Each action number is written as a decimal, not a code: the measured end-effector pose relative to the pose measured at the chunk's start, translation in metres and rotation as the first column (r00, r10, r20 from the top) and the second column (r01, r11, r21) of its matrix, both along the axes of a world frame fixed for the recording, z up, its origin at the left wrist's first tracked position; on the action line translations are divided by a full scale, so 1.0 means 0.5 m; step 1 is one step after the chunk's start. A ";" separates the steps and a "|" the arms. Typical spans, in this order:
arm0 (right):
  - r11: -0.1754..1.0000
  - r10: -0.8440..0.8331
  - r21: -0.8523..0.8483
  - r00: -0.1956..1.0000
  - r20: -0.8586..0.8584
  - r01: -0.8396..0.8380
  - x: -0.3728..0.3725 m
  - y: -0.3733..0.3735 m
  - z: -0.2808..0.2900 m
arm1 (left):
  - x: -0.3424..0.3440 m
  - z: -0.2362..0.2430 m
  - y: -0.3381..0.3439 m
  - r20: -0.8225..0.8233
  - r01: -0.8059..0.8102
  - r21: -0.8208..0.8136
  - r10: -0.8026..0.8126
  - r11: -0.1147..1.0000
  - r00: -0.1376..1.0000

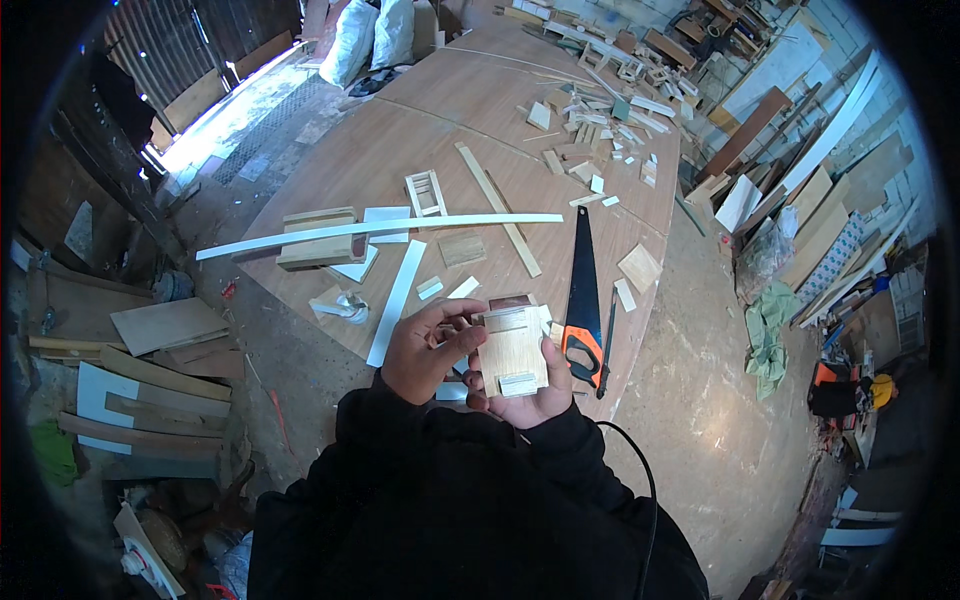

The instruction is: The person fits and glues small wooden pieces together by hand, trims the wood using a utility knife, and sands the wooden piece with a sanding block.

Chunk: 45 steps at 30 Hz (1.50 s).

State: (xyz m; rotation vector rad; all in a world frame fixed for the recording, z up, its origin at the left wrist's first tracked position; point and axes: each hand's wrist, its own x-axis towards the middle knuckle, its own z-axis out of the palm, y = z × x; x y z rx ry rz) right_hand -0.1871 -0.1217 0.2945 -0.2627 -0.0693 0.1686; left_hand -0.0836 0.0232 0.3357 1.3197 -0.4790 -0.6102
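Close in front of my body, above the table's near edge, I hold a small flat wooden assembly (515,352). It is a pale rectangular board with short wood strips fixed across its upper and lower ends; a darker brown piece shows behind its top edge. My right hand (548,398) cups it from below and the right, thumb along its side. My left hand (425,350) closes on its left edge, thumb and fingers pressed near the upper corner. Just right of my hands lies a handsaw (582,265) with a black blade and an orange-and-black handle, next to a thin dark rod-like tool (608,345).
A long white strip (400,231) lies across a wooden box (298,253) on the wooden table (370,140). Nearby are a small ladder-like frame (411,184), a wooden strip (520,247) and a white strip (397,300). Offcuts (590,130) are heaped far right. Boards (170,325) lie left.
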 end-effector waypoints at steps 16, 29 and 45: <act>0.998 0.053 0.037 0.998 0.036 -0.055 0.016 0.024 0.004 | 0.008 -0.006 0.033 0.018 -0.035 0.009 0.035 0.999 0.999; 0.999 0.045 0.027 0.998 0.043 -0.046 0.012 0.023 0.009 | 0.007 -0.002 0.030 0.057 -0.033 0.057 0.030 0.998 0.998; 0.940 -0.029 -0.340 1.000 -0.012 0.023 0.037 0.038 -0.023 | 0.037 -0.043 0.065 0.012 -0.028 -0.026 0.029 0.999 1.000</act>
